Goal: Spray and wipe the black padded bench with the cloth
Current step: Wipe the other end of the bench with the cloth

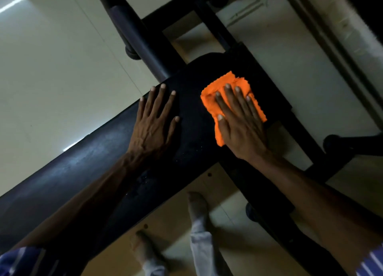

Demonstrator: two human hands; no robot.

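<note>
We are leaning over the black padded bench [192, 151], whose long axis is running from seven o'clock up to one o'clock across the view, its rounded end pointing toward one o'clock. Our right hand [240, 126] is lying flat with straight, slightly spread fingers, pressing the orange cloth [213, 101] onto the pad near that rounded end; the cloth is showing crumpled beyond the fingertips and at the thumb side. Our left hand [155, 118] is resting palm-down with fingers apart on the pad's nine o'clock edge, holding nothing, just beside the cloth. Small wet specks are glinting on the pad below the hands. Black frame tubes [134, 33] are crossing pale floor tiles [51, 57] at twelve o'clock. No containers are showing.
</note>
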